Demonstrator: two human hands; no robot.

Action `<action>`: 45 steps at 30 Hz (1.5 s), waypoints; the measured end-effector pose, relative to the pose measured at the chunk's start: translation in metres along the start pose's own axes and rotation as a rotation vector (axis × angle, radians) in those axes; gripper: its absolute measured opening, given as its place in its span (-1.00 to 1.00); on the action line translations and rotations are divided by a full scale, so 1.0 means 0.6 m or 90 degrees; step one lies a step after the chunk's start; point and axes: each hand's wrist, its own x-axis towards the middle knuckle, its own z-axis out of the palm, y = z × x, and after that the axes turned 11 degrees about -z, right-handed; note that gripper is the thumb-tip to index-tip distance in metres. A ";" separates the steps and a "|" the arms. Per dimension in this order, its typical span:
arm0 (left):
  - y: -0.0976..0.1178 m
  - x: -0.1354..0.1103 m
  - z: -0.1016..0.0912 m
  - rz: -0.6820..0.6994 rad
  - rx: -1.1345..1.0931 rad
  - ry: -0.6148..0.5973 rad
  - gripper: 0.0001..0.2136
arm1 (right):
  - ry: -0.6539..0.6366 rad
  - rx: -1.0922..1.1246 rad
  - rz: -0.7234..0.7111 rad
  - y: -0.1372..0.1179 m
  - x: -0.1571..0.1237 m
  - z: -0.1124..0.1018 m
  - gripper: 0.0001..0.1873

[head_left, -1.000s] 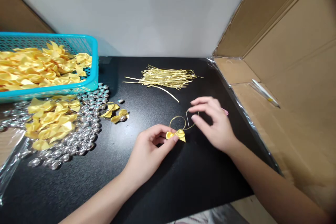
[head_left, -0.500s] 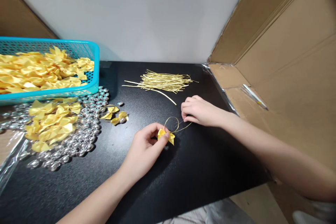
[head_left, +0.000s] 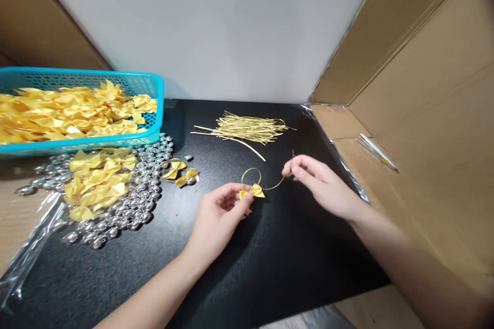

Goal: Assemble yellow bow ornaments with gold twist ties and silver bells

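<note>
Left grip [head_left: 216, 218] pinched on yellow bow [head_left: 258, 192] | right grip [head_left: 324, 185] pinching gold thread [head_left: 275, 185] | gold loop [head_left: 252, 168] at bow

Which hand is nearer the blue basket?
Left. The left hand, pinching a yellow bow, is in front and to the right of the blue basket; the right hand is farther right.

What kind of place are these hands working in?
Probably a small craft workstation: a turquoise basket of yellow bows, loose silvery beads and a pile of gold cords share one black tabletop.
</note>
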 end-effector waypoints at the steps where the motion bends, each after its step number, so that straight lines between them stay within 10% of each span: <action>1: 0.001 -0.001 0.002 0.005 -0.009 0.000 -0.77 | -0.012 0.149 0.025 -0.013 -0.015 0.013 -0.75; 7: 0.004 -0.004 0.005 0.059 -0.005 0.028 -0.83 | 0.030 0.608 0.127 -0.085 -0.094 0.051 -0.70; 13: 0.011 -0.004 -0.003 0.087 -0.017 0.019 -0.94 | 0.267 0.547 0.007 -0.065 -0.072 -0.011 -0.71; 19: 0.010 -0.005 -0.001 0.110 0.046 -0.040 -0.94 | 0.314 0.440 0.000 -0.042 -0.018 -0.013 -0.70; 25: -0.004 -0.003 0.002 0.113 0.149 -0.018 -0.89 | 0.317 0.435 -0.072 -0.120 -0.022 -0.013 -0.70; 34: 0.007 -0.013 0.001 0.188 0.156 -0.103 -0.92 | 0.303 0.388 -0.091 -0.038 0.084 -0.018 -0.71; 45: -0.007 -0.001 0.010 0.118 0.127 -0.005 -0.80 | 0.189 0.625 -0.079 -0.092 0.050 0.060 -0.77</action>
